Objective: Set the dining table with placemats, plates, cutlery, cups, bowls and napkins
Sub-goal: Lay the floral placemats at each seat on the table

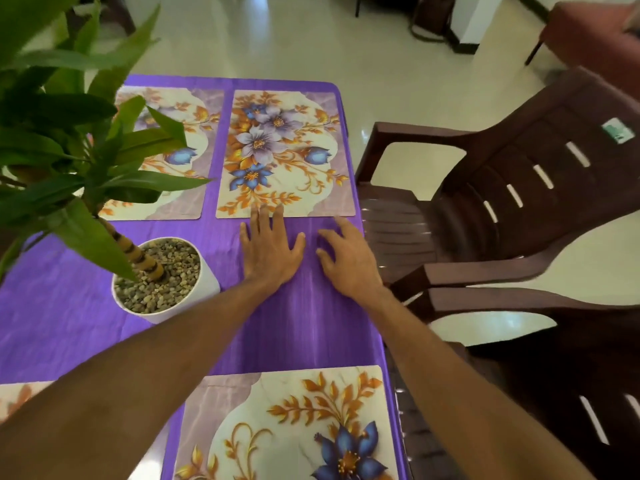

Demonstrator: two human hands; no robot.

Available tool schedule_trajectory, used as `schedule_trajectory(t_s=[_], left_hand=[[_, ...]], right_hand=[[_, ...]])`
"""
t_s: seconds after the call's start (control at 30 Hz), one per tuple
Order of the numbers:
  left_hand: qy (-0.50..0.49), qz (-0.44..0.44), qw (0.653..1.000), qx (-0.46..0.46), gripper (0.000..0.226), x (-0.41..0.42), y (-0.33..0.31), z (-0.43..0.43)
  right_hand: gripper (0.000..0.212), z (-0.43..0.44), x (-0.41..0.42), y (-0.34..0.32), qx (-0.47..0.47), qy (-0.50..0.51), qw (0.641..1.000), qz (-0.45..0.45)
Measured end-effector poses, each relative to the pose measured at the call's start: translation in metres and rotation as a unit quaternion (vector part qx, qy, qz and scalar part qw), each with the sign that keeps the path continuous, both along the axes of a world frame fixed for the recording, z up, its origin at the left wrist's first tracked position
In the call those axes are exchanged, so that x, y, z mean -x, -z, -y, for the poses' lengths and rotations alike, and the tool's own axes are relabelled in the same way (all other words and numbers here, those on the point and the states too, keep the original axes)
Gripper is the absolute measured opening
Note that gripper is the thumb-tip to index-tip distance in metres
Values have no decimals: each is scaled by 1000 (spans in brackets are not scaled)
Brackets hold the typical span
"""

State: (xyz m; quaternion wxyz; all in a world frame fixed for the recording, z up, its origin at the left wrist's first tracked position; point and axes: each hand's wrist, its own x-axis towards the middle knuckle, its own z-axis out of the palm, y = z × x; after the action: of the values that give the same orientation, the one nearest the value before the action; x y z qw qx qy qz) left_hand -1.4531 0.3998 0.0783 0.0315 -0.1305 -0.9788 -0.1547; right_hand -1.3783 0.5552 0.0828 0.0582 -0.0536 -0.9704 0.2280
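Note:
Floral placemats lie on a purple tablecloth (69, 323). One placemat (284, 150) is at the far right, another (173, 140) at the far left behind the plant leaves, a third (287, 427) at the near right. A corner of another placemat (17, 396) shows at the near left. My left hand (268, 247) lies flat on the cloth, its straight fingertips touching the near edge of the far right placemat. Just to its right, my right hand (346, 258) rests on the cloth with fingers spread and slightly bent, holding nothing.
A potted plant in a white pot (162, 282) filled with pebbles stands mid-table, its long green leaves (69, 133) spreading over the left side. Two brown plastic chairs (485, 209) stand close against the table's right edge. Pale tiled floor (277, 39) lies beyond the table.

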Motion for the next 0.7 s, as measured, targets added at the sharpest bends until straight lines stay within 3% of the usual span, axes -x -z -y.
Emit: schedule_trajectory(t_s=[0.27,0.47,0.57,0.7], left_hand=[[79,-10,984,-157,38,-45,-17,36],[171,-15,971,-164,37,-140,-32,115],[172,-18,970,-168,35,-193,-39,176],[133,-21,974,-182,30,-251,-45,271]], right_hand=[[36,9,-80,-24,23,-27,996,76],[28,48,-149,-47,127,59,987,76],[24,90,-191,-46,174,65,979,85],[20,162,-239,-43,190,61,980,22]])
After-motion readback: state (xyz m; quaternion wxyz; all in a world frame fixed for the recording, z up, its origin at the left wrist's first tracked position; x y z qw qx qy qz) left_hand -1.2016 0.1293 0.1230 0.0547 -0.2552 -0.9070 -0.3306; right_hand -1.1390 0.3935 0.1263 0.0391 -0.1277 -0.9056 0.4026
